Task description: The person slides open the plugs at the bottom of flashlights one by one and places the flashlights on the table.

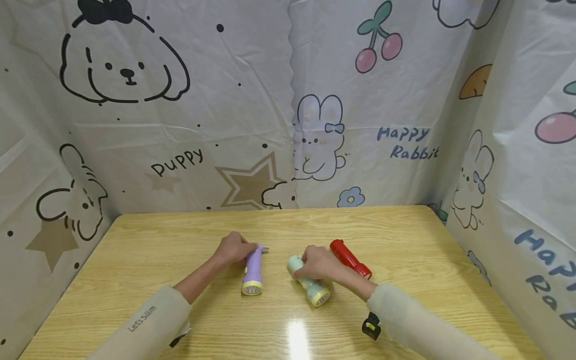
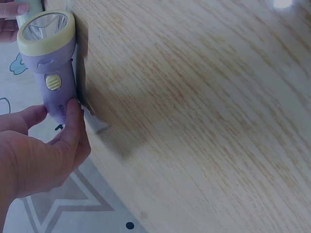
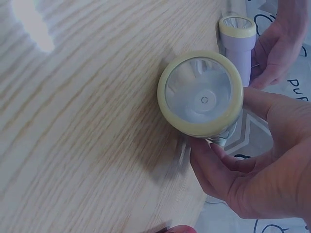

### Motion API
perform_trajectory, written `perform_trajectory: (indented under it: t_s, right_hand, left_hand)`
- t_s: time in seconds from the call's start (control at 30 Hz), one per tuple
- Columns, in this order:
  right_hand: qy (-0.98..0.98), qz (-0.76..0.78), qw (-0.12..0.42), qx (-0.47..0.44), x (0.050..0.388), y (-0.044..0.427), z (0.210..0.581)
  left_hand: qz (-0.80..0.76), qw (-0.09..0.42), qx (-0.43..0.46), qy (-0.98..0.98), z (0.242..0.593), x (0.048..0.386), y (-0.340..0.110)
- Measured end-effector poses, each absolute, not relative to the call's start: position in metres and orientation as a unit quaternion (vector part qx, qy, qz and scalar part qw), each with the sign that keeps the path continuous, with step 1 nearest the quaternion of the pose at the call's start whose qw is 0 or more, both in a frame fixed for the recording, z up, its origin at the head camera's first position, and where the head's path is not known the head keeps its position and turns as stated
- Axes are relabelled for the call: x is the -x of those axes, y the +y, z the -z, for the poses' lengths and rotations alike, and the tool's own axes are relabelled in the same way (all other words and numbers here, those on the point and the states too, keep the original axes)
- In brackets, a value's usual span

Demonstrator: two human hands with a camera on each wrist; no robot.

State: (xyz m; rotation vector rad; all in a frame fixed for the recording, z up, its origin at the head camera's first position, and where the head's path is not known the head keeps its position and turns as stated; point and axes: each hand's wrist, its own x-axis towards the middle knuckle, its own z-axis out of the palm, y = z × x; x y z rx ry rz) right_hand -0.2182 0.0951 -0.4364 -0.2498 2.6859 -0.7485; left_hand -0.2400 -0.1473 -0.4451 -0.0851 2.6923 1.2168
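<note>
My left hand pinches the tail end of a purple flashlight, whose yellow-rimmed head points toward me. Metal plug prongs stick out sideways near that tail. In the left wrist view, a yellow switch shows on the purple body. To the right, my right hand grips a pale green flashlight around its rear part. Its yellow rim and clear lens face the right wrist camera. Beyond the right hand lies a red flashlight, untouched, on the table.
The wood-grain table carries all three flashlights. A printed cloth with cartoon drawings hangs behind it and along both sides. A bright light reflection lies on the tabletop near the front.
</note>
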Motion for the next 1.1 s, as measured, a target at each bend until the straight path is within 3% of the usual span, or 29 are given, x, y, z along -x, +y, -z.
perform_trajectory:
  t_s: [1.1]
  right_hand:
    - [0.944,0.267,0.174,0.087,0.2173,0.0945,0.4342]
  left_hand:
    - [-0.415,0.099,0.033,0.904,0.4437,0.2386,-0.1472]
